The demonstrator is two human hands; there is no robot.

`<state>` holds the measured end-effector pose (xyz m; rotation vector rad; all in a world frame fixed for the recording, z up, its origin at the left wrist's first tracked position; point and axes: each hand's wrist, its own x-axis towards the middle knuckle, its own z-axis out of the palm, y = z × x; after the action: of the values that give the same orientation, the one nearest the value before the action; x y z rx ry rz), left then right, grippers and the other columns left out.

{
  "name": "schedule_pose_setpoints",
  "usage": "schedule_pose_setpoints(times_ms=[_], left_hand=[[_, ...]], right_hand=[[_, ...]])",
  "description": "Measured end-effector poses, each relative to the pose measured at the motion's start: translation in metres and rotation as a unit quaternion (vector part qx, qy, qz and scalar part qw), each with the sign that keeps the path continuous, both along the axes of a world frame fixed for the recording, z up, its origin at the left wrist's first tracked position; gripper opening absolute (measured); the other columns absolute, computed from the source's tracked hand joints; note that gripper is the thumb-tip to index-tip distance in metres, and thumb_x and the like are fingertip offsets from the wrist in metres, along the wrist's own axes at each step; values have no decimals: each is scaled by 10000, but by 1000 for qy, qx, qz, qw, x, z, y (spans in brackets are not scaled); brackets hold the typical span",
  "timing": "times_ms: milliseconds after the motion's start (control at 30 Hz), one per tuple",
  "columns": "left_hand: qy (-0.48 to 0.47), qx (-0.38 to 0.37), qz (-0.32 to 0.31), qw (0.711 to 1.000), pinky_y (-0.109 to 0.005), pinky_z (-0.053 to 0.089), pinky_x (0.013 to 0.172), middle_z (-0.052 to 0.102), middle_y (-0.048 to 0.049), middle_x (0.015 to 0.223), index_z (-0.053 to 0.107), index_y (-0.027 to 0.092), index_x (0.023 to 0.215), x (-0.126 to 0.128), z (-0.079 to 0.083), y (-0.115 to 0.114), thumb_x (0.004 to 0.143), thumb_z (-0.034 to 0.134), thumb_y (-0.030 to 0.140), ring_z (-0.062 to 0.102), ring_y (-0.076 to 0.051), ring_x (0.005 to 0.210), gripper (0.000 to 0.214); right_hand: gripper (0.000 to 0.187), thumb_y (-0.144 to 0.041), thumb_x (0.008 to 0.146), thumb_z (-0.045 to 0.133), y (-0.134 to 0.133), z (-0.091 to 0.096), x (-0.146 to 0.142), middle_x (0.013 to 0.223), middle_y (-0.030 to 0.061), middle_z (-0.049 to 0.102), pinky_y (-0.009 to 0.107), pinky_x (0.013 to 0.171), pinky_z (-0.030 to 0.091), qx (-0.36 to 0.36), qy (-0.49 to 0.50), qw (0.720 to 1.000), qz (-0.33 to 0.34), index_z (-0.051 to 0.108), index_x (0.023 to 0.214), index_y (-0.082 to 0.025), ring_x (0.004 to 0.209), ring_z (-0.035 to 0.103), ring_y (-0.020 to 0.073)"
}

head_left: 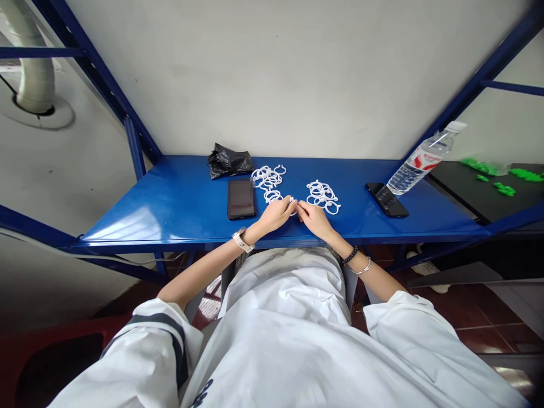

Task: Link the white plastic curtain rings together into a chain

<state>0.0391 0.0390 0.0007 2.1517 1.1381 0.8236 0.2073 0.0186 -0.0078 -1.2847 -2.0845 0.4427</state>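
Observation:
My left hand (277, 214) and my right hand (313, 217) meet near the front of a blue metal shelf (170, 204), fingers pinched together on a small white plastic ring (293, 200) between them. Just beyond my left hand lies a pile of white plastic rings (267, 180). A second, smaller pile of white rings (323, 195) lies beyond my right hand. My left wrist wears a watch, my right wrist bracelets.
A dark phone (241, 198) lies flat left of the rings, a crumpled black bag (228, 161) behind it. To the right are a black remote-like device (386, 199) and a tilted water bottle (425, 158). Green pieces (505, 190) lie on a black surface far right.

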Motion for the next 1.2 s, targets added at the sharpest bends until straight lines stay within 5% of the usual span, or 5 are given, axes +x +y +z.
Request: schedule_pose_setpoints(times_ms=[333, 1200], left_hand=[[1, 50, -2, 999, -258, 377, 615, 558, 4, 671, 418, 207, 912, -1, 0, -1, 1004, 321, 329, 552, -161, 604, 181], [10, -11, -20, 1000, -258, 435, 654, 603, -14, 725, 422, 207, 857, 0, 6, -5, 1027, 289, 381, 622, -165, 665, 277]], right_hand=[[310, -306, 1009, 398, -1, 0, -1, 602, -5, 583, 256, 629, 379, 13, -12, 1000, 0, 446, 712, -228, 575, 579, 164], [291, -353, 985, 417, -7, 3, -3, 545, -21, 548, 260, 565, 336, 42, 47, 998, -13, 458, 723, -233, 502, 503, 147]])
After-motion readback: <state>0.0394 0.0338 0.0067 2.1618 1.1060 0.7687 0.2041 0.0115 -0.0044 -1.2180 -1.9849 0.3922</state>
